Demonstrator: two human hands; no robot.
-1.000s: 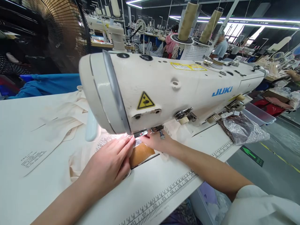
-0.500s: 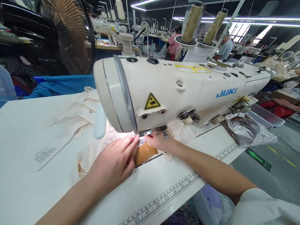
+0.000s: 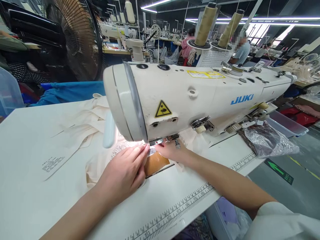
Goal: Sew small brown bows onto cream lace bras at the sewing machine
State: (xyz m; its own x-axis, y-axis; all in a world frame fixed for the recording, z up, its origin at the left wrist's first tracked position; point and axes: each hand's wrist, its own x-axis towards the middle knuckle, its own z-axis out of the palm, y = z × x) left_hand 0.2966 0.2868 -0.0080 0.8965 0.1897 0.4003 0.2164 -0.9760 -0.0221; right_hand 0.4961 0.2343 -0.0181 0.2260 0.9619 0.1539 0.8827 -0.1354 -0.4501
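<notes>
A white JUKI sewing machine (image 3: 180, 100) spans the view, its lit needle area low at its left end. Cream lace fabric (image 3: 116, 150) lies beneath it and bunches out to the left. My left hand (image 3: 126, 165) is on this fabric just left of the presser foot (image 3: 156, 142), fingers close together and bent at the tips. From the other side my right hand (image 3: 172, 150) reaches in under the machine head, its fingertips closed at the fabric edge and partly hidden. Between both hands shows a brown-orange plate (image 3: 156, 162).
More cream pieces (image 3: 87, 115), one with printed text, lie on the white table (image 3: 27, 143). A ruler strip (image 3: 172, 215) runs along the front edge. To the right sit a plastic-wrapped bundle (image 3: 267, 138) and a clear bin (image 3: 287, 123). A fan (image 3: 75, 40) stands back left.
The view has shifted slightly, so the table and machine appear a little farther right. Both hands stay at the presser foot, with no clear movement of the fabric.
</notes>
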